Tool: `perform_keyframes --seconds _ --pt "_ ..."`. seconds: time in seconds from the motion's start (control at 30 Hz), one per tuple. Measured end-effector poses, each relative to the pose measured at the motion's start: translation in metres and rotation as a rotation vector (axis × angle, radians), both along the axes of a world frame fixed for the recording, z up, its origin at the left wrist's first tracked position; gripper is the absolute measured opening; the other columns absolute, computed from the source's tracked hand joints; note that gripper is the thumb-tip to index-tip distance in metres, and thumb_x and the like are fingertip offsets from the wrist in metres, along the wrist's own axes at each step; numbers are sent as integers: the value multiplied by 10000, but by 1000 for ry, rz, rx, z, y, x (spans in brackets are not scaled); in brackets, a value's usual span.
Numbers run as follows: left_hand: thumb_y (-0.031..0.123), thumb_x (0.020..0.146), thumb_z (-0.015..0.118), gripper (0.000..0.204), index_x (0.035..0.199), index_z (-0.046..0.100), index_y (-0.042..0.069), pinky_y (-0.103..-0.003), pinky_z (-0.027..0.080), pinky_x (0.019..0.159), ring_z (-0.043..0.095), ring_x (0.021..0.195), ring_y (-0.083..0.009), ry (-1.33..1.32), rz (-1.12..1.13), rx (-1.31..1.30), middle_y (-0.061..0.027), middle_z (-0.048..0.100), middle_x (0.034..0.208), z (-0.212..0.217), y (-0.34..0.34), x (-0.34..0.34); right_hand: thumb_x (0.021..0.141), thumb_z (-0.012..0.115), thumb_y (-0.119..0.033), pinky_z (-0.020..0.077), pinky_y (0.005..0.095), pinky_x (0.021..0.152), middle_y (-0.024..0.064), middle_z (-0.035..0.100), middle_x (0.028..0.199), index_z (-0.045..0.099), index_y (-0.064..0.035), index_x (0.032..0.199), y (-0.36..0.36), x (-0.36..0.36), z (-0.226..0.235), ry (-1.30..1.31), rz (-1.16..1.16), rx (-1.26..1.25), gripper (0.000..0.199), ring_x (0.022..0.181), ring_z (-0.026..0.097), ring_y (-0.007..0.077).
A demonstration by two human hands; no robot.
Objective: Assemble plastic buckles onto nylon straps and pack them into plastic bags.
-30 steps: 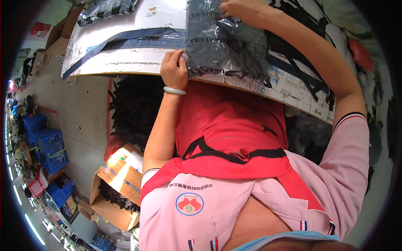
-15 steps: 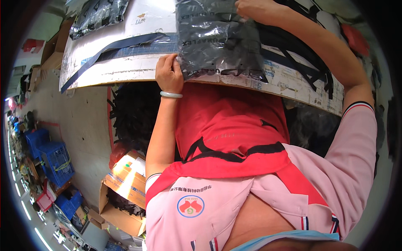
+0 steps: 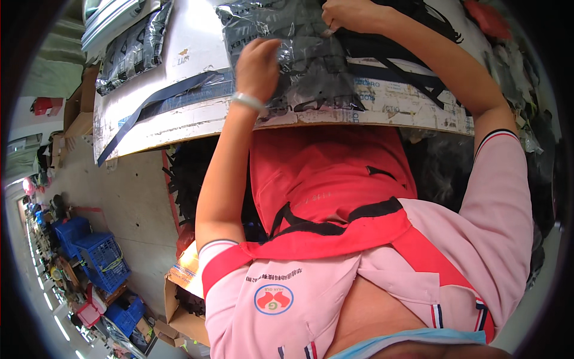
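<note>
A clear plastic bag (image 3: 311, 75) with dark, folded contents lies on the white, cardboard-covered tabletop (image 3: 191, 107). My left hand (image 3: 258, 69), with a pale bangle at the wrist, is over the bag's left part. Its fingers look bent but are smeared by motion, and whether they touch the film is unclear. At the bag's upper right edge my right hand (image 3: 354, 16) has its fingers pinched together on what looks like the film. A small pale bit shows under those fingertips. The bag's far end runs out of view.
Left of the bag lie another filled plastic bag (image 3: 134, 51) and a dark blue strap (image 3: 152, 99). Black straps (image 3: 406, 75) spread to the right. Below left are an open carton (image 3: 185, 311) and blue crates (image 3: 103, 260) on the floor.
My left hand has left the bag's near left corner and moved up and right over it. The right hand stays by the bag's right edge. The view has shifted slightly.
</note>
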State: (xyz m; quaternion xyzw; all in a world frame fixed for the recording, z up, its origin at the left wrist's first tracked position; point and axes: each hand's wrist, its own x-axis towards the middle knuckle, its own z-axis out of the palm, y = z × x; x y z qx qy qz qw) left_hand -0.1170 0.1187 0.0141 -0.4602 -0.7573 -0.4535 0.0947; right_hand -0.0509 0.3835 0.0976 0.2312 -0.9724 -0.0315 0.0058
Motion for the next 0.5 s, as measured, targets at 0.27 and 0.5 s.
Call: perform_keyframes --seconds 0.27,0.5 --pt "342 839 607 259 900 737 126 -449 369 939 642 901 -307 -44 -62 -600 -130 697 893 6 82 -25 717 689 -301 500 448 633 154 651 712 687 -76 704 -1 0 -12 -13 -241 -36 225 739 649 354" --pt "216 768 717 220 912 738 51 -320 507 719 669 746 -231 -404 -202 -280 -141 704 815 6 72 -31 734 699 -245 500 404 657 159 670 752 726 -73 777 -3 32 -9 -177 -446 -278 179 749 653 332"
